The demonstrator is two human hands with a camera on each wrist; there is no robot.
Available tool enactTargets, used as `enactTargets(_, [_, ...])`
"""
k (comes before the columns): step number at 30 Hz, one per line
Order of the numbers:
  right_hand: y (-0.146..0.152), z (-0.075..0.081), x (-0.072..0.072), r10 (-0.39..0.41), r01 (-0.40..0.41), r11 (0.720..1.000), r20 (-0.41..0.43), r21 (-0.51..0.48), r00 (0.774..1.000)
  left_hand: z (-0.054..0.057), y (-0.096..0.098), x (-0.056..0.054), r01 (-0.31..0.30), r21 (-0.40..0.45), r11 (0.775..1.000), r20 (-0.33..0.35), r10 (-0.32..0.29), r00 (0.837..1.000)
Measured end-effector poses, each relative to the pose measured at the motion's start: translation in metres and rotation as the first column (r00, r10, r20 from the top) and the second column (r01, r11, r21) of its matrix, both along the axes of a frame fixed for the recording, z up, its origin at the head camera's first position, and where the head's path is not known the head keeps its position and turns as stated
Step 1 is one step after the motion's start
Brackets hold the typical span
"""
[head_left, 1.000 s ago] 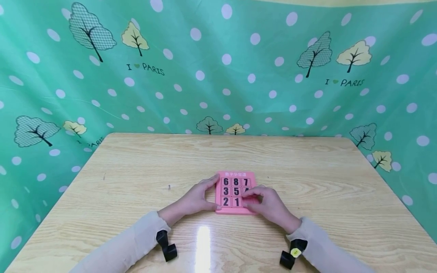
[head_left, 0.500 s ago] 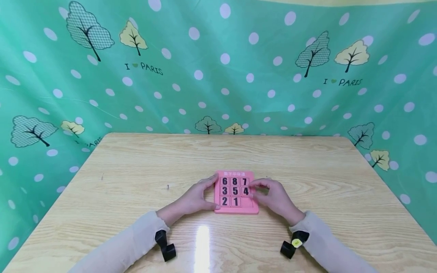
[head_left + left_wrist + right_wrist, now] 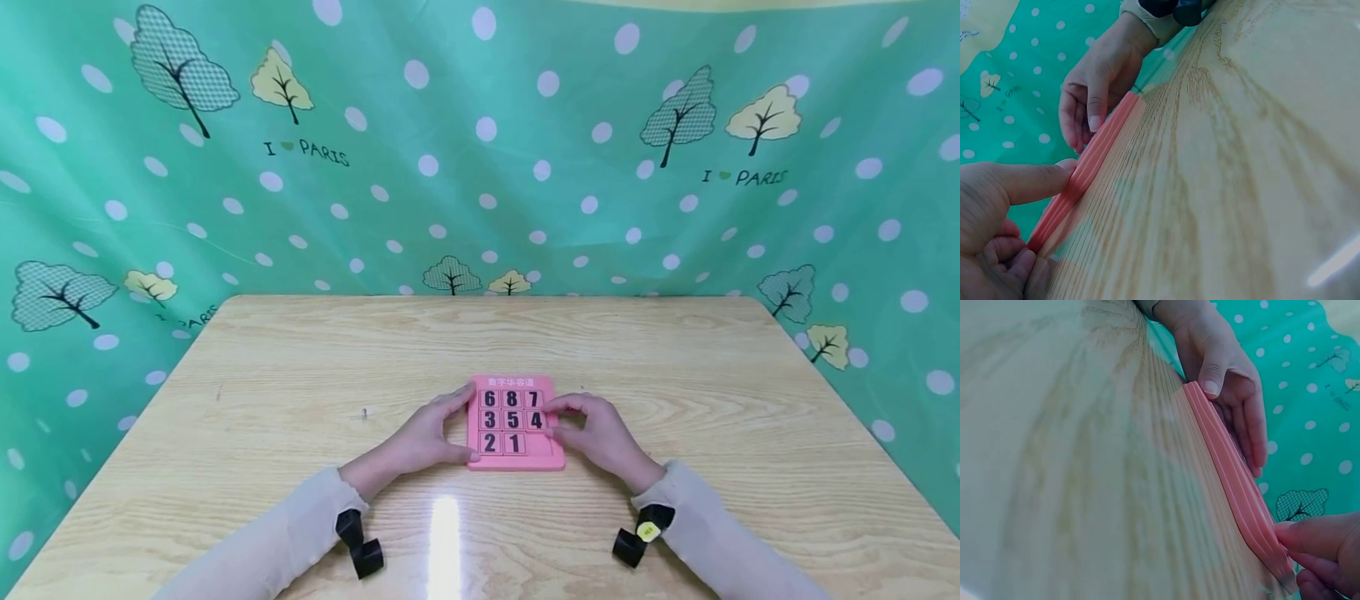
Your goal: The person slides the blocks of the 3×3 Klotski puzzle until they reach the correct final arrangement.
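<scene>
Head view shows me a wooden worktop (image 3: 315,358) before a green curtain (image 3: 450,187). Left hand (image 3: 422,437) grips the pink puzzle (image 3: 515,422); right hand (image 3: 602,432) touches it, whether pinching I cannot tell. Wrist views hide its numbers.

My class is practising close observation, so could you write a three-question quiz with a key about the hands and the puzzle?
1. Multiple choice: where does the three-by-three layout of the puzzle lack a number?
a) top left
b) centre
c) bottom right
2. True or false: the left hand is at the puzzle's left side and the right hand at its right.
3. Fill in: from left to right, the middle row reads 3, 5, ___.

Key: 1 c; 2 true; 3 "4".
</scene>
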State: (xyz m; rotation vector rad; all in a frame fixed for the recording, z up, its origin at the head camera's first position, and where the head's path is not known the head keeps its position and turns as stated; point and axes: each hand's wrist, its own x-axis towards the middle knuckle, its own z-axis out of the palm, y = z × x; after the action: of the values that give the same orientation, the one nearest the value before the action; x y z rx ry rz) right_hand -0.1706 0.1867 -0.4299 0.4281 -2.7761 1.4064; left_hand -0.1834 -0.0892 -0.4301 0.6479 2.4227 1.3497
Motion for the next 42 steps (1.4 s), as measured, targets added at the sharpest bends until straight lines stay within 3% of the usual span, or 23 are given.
enactTargets(12, [0.0003, -0.0024, -0.0014, -0.007, 0.007, 1.0, 0.0, -0.026, 1.0, -0.0036, -0.0013, 0.0, -0.004, -0.004, 1.0, -0.035, 0.004, 0.999])
enactTargets(26, [0.001, 0.0007, -0.0012, 0.007, -0.006, 1.0, 0.036, -0.024, 0.999, -0.0025, -0.0015, 0.0001, -0.001, -0.002, 1.0, -0.03, 0.001, 1.0])
enactTargets(42, [0.0081, 0.0028, -0.0037, 0.084, -0.081, 0.996, 0.119, -0.027, 0.989, -0.0023, -0.0005, 0.0, -0.008, 0.002, 1.0, -0.031, 0.008, 0.999])
